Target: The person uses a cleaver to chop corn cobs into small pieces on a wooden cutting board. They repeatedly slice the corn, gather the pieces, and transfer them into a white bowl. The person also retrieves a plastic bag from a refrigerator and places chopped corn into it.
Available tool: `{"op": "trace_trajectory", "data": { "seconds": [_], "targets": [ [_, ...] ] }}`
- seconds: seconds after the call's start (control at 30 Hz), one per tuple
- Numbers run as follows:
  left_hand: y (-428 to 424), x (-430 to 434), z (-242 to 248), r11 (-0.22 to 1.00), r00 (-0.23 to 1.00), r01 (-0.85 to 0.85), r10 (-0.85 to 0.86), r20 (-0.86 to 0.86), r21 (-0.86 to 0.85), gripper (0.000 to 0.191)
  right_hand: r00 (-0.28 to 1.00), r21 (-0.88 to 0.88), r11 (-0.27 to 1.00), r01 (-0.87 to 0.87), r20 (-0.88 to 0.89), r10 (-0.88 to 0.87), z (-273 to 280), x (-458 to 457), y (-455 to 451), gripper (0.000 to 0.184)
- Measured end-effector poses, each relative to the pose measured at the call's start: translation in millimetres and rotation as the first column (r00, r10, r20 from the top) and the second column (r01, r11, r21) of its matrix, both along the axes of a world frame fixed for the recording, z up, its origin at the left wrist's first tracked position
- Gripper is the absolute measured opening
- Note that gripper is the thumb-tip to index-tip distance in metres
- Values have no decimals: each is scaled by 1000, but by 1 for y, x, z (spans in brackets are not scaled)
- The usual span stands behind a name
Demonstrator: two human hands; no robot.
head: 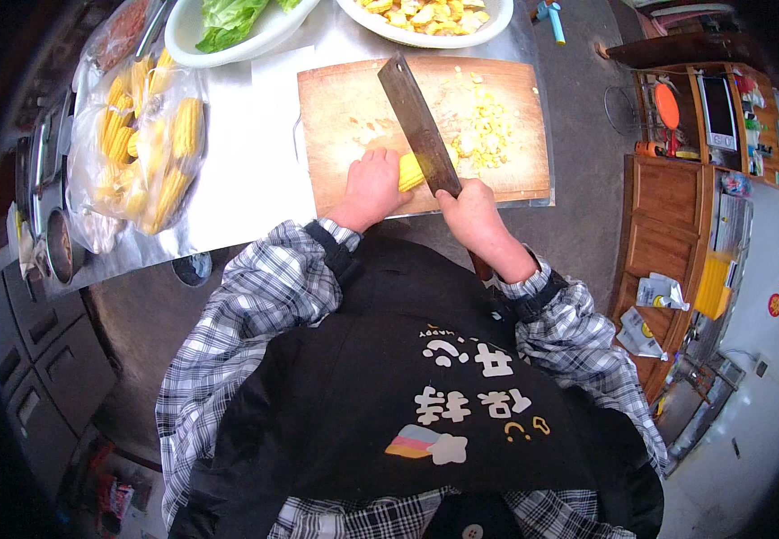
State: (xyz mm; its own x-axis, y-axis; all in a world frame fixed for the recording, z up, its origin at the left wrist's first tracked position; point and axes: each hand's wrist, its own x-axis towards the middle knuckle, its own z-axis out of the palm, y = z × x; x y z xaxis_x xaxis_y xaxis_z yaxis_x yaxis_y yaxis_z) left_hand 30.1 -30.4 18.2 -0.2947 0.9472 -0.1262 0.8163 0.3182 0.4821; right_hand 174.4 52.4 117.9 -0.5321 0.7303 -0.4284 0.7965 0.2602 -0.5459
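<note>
On a wooden cutting board (342, 114) lies an ear of corn (411, 172), its left end held down by my left hand (375, 183). My right hand (468, 209) grips the handle of a dark-bladed cleaver (423, 128). The blade crosses over the corn near its right end and hides part of it; whether it touches the corn cannot be told. Cut yellow corn pieces (490, 131) are scattered on the board's right side, with small bits near its top edge.
Left of the board, a clear plastic bag (153, 145) of corn ears lies on the metal table (241, 195). Beyond stand a white basket (184, 47) with leafy greens and another basket (423, 42) with yellow-orange pieces. A metal bowl (59, 246) sits at the table's left edge.
</note>
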Motion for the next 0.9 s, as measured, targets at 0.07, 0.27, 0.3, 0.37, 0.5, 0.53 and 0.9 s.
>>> {"op": "trace_trajectory", "data": {
  "seconds": [0.07, 0.27, 0.3, 0.37, 0.5, 0.53, 0.9],
  "targets": [
    [0, 0, -1, 1000, 1000, -1, 1, -1, 2, 50, 1000, -4, 1000, -1, -12, 1, -3, 1, -1, 28],
    [0, 0, 0, 1000, 1000, -3, 3, 15, 0, 49, 1000, -52, 998, 24, -5, -24, -7, 3, -3, 28],
    [0, -1, 0, 1000, 1000, -3, 3, 17, 7, 49, 1000, -50, 998, 26, -13, -26, -8, 2, -3, 28],
    [0, -1, 0, 1000, 1000, 0, 0, 18, 9, 49, 1000, -29, 999, 17, 18, -17, -8, 2, -3, 29],
    [1, 0, 1, 1000, 1000, 8, -8, 12, 2, 49, 997, -47, 999, 6, 72, -2, -5, 0, -2, 28],
    [1, 0, 1, 1000, 1000, 7, -7, 9, 2, 48, 996, -43, 999, -11, 87, 15, -4, 0, -2, 28],
    [1, 3, -3, 997, 998, 62, -62, 5, -36, 50, 694, -309, 839, -448, 472, 544, -9, -36, 32, 17]
  ]
}}
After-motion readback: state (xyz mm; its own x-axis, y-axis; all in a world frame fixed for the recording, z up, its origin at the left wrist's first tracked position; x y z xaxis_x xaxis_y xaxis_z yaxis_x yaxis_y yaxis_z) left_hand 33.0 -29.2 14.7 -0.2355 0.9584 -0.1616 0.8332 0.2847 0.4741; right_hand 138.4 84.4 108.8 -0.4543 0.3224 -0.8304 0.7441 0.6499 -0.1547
